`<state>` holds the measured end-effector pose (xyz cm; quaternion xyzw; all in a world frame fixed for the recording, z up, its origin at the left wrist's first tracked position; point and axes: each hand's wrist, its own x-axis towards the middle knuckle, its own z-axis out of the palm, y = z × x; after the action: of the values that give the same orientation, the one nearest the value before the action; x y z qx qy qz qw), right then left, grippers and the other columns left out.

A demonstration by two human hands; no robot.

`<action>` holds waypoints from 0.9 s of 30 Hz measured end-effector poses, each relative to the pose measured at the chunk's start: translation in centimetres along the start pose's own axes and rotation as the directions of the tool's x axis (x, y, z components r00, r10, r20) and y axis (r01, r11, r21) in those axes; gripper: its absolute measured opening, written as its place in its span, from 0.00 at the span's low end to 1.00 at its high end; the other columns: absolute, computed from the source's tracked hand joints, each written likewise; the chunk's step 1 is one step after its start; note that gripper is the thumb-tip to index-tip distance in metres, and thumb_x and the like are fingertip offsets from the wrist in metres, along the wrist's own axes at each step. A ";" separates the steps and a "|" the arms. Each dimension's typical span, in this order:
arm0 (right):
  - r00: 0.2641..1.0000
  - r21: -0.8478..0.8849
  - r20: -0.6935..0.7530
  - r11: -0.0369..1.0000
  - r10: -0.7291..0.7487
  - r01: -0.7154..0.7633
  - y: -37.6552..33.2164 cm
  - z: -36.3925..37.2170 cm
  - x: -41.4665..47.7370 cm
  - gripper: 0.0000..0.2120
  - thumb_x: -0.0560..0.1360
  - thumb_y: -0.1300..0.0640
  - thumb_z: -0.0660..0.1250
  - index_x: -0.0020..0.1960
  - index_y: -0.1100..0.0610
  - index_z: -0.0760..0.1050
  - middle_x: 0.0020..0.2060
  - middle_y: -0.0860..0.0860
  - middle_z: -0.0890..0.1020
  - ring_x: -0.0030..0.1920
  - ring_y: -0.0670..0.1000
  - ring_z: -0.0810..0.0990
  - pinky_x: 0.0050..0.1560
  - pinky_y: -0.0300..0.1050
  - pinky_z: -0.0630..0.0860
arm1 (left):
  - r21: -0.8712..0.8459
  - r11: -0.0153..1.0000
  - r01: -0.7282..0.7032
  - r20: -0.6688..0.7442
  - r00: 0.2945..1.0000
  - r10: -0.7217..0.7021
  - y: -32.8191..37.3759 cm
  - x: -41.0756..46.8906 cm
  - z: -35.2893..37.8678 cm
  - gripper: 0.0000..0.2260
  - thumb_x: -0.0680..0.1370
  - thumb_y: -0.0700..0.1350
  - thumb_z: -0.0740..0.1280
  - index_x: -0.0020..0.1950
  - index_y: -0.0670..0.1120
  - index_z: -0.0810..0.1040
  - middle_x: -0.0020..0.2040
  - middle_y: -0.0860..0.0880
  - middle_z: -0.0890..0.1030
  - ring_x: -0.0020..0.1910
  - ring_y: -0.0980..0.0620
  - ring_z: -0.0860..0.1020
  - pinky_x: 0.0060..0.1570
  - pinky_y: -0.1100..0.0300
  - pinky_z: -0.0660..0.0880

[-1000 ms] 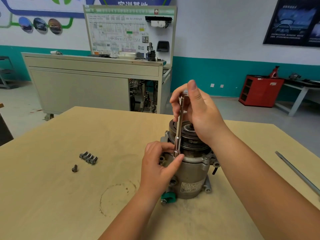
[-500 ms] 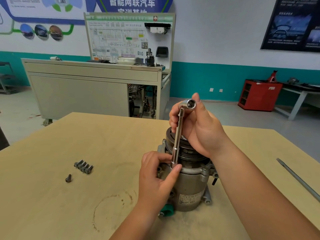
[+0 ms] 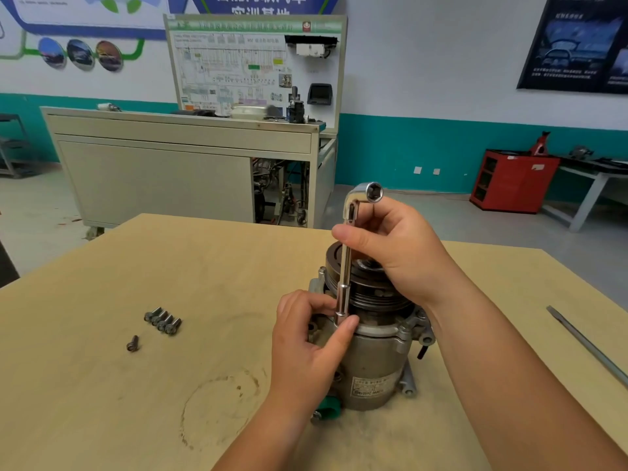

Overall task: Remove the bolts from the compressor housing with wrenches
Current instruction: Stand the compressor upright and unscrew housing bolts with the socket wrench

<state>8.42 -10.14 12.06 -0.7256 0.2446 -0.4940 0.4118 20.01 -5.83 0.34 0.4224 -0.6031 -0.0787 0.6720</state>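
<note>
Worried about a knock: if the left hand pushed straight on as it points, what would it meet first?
The wrench, whose lower end the left hand pinches; just behind that, probably the compressor.

This is an automotive training workshop. On the wooden table (image 3: pixel 102 385) stand a car air-conditioning compressor (image 3: pixel 373 362) and loose bolts (image 3: pixel 163 321), with an L-shaped socket wrench (image 3: pixel 345 266) held above it. Behind the table, a grey cabinet (image 3: pixel 153 175) carries a demonstration board (image 3: pixel 238 62) printed with a wiring diagram. Beyond the table's right side are a red tool cabinet (image 3: pixel 513 181) and a red jack stand (image 3: pixel 541 144). A dark car poster (image 3: pixel 577 42) hangs on the wall.
</note>
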 end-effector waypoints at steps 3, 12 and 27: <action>0.996 0.037 0.087 0.999 -0.026 0.023 -0.1 0.0 -0.2 0.04 0.66 0.52 0.70 0.38 0.52 0.78 0.32 0.45 0.81 0.37 0.43 0.80 0.41 0.35 0.77 | 0.018 0.999 -0.039 0.043 0.998 0.038 -0.1 0.0 -0.3 0.03 0.73 0.54 0.65 0.45 0.57 0.73 0.40 0.58 0.75 0.44 0.59 0.72 0.44 0.69 0.67; 0.998 -0.029 0.044 0.999 -0.039 0.040 -0.2 0.7 -0.2 0.04 0.73 0.53 0.68 0.42 0.48 0.81 0.33 0.45 0.82 0.38 0.43 0.81 0.42 0.35 0.78 | 0.083 0.995 -0.063 0.108 0.993 0.053 0.3 0.4 -0.6 0.04 0.77 0.53 0.59 0.44 0.58 0.71 0.39 0.62 0.72 0.44 0.60 0.70 0.43 0.71 0.64; 0.935 0.073 -0.319 0.980 -0.154 0.186 -1.0 2.8 -0.4 0.14 0.66 0.45 0.65 0.40 0.55 0.70 0.32 0.47 0.76 0.26 0.43 0.78 0.31 0.35 0.74 | 0.089 0.995 -0.042 0.059 0.998 0.037 0.2 0.0 -0.2 0.02 0.76 0.53 0.60 0.45 0.58 0.71 0.40 0.59 0.73 0.45 0.60 0.71 0.45 0.70 0.65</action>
<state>10.82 -8.32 12.18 -0.6349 0.2172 -0.6480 0.3603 20.16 -5.61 0.48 0.4379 -0.6333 -0.0499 0.6362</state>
